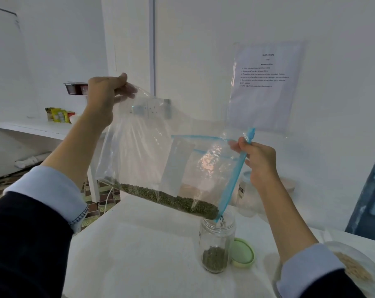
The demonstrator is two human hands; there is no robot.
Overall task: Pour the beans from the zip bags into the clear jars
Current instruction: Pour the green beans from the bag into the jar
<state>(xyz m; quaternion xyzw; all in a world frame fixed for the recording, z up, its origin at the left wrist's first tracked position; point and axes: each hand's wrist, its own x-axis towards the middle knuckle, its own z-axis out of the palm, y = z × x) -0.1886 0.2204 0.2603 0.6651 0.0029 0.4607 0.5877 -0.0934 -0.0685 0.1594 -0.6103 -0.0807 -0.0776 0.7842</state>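
A person tips a clear zip bag [160, 151] of green beans [171, 201] over an open jar [216, 239] on a white table [139, 254], mid-pour. The left hand [106, 91] pinches the bag's raised bottom corner between curled fingers and thumb; the right hand [258, 160] grips the blue zip strip [234, 181] near its slider, fingers curled round the edge. The bag's lowest corner hangs just inside the jar's mouth, and a thin stream of beans falls through it.

The job looks only partly done — a shallow layer of beans covers the jar's bottom, well under half its height, while a long band of them lies along the bag's lower edge. The jar's pale green lid [242, 252] sits off, just beside it on the right. A second clear container [245, 190] with a dark label stands behind the right wrist, and another bag of paler grain [354, 269] lies at the table's right edge, apparently not yet emptied.

On the wall a sheet in a plastic sleeve [266, 82] is headed "TASK & GOAL", with a numbered list below — the smaller lines are too blurred to read reliably. The labels on the jars cannot be read, nor those on the yellow packets [57, 115] on a far shelf.
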